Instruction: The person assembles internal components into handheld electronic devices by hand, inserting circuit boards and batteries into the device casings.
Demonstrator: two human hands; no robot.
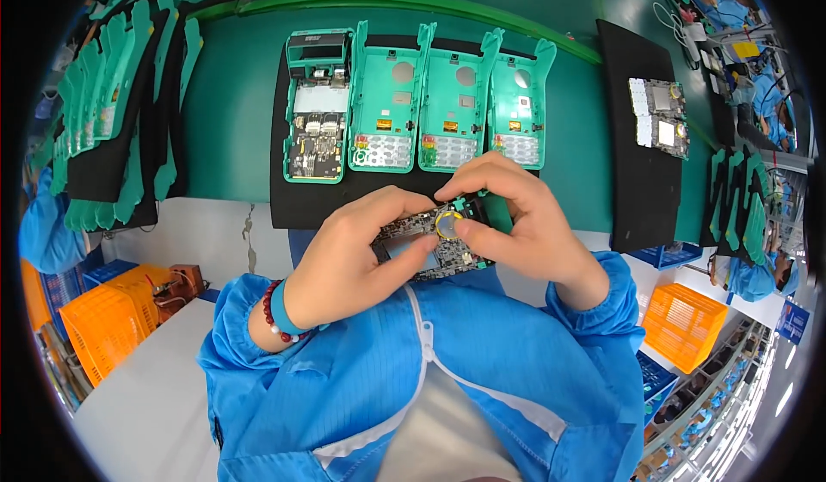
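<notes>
Between my two hands I hold a dark circuit board [460, 264] above my lap, just off the near edge of the bench. A round silver coin cell [446, 225] with a yellow rim sits on it. My left hand [357, 245] grips the board's left side, thumb lying across its face. The fingers of my right hand [514, 211] curl over the far right edge, and its thumb rests by the coin cell. Beyond my hands, three open green housings [385, 86] stand in a row. At their left is another green housing [317, 133] with a board fitted inside.
A black mat [297, 211] lies under the housings on the green bench [228, 120]. Two boards [661, 116] rest on a black strip at right. Stacked green housings [103, 95] fill the far left. Orange crates [107, 318] stand below the bench at both sides.
</notes>
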